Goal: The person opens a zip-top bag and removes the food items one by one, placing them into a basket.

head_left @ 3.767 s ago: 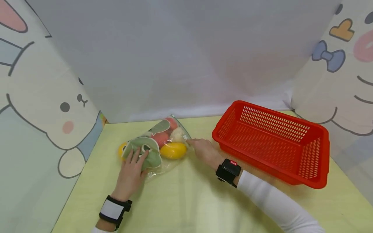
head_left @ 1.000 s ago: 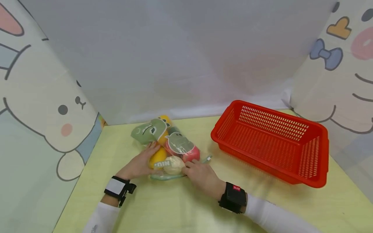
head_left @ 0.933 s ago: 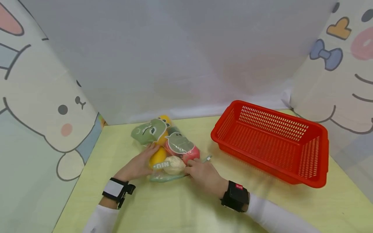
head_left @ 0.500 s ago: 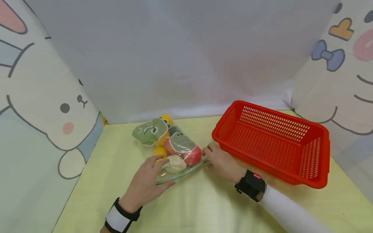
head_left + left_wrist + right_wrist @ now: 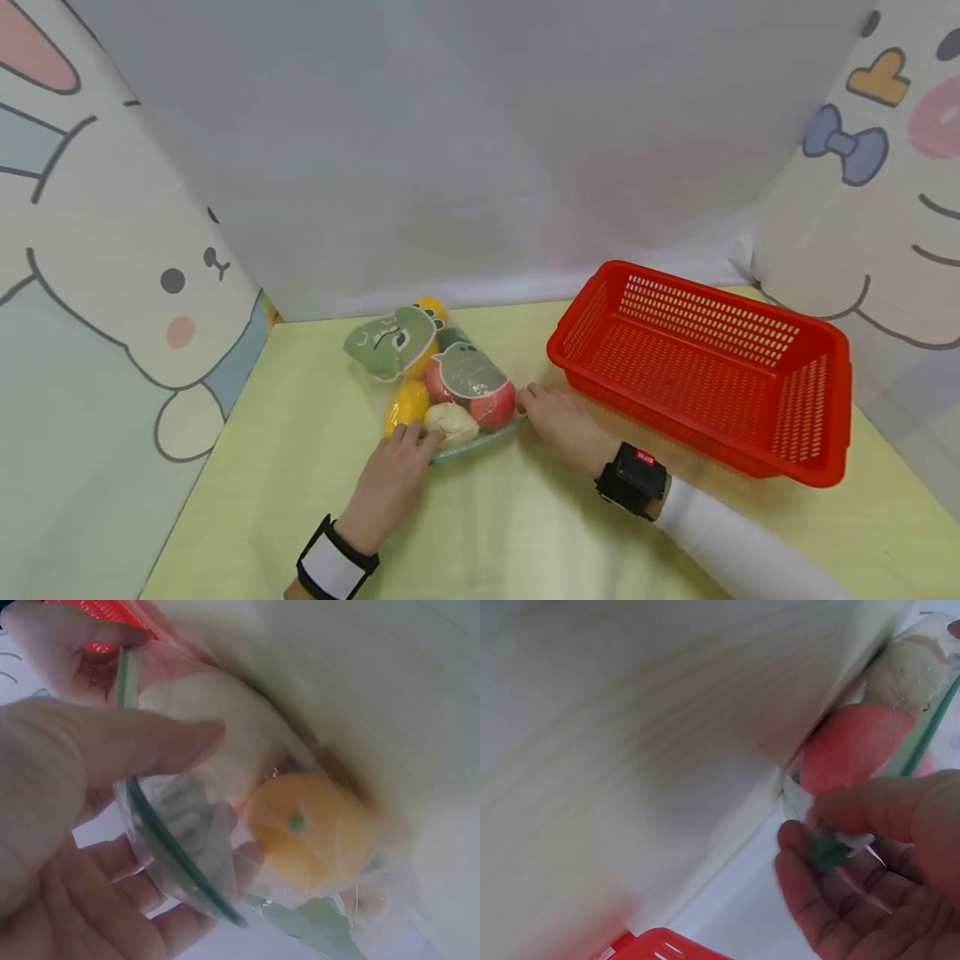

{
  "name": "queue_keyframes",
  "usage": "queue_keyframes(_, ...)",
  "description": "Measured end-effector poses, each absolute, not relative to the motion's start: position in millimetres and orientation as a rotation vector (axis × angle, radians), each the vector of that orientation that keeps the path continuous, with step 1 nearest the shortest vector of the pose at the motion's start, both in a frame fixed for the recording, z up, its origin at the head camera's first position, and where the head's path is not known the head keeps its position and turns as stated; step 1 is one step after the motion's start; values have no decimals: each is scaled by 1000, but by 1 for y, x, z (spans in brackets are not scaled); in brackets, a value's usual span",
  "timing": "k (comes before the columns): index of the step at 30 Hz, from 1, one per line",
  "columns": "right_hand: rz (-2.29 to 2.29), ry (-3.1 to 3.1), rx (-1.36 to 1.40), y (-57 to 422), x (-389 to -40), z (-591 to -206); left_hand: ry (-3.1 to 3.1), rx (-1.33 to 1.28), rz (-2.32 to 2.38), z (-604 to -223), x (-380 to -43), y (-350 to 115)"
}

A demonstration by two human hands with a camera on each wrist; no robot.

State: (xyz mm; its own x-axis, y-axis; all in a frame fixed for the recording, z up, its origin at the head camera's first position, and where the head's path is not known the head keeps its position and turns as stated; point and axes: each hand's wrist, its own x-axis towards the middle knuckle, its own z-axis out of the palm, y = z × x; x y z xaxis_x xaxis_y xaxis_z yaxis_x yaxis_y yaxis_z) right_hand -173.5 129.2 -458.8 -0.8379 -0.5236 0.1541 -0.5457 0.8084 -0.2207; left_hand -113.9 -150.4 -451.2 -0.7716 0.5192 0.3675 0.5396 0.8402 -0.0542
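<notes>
A clear zip bag (image 5: 468,371) with green cartoon animal prints lies on the table, its green zip strip (image 5: 480,446) towards me. Inside show a yellow fruit (image 5: 407,406), a pale round piece (image 5: 452,423), red round pieces (image 5: 493,408) and more yellow behind. My left hand (image 5: 393,483) grips the left part of the bag's mouth; in the left wrist view the thumb lies on one side of the film and the fingers on the other. At the strip's right end, my right hand (image 5: 566,425) pinches the bag's corner, a green bit (image 5: 829,851) between thumb and fingers.
A red plastic basket (image 5: 697,358) with slotted walls stands to the right, close beyond my right hand. The pale yellow table (image 5: 315,500) ends at a grey-white backdrop (image 5: 480,167). Cartoon-printed panels (image 5: 97,333) rise at both sides.
The bag has been turned so its zip mouth faces me. My right hand has moved to the strip's right end. My left hand let go of the yellow fruit's side and came to the mouth.
</notes>
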Motion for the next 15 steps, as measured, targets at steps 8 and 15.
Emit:
queue_keyframes(8,506,-2716,953,145,-161,-451,-2716,-741,-324,-421,-117,-164)
queue_keyframes(15,858,-2580,863,154,-144,-429,-2596,-784,-493,-393,-124,-180)
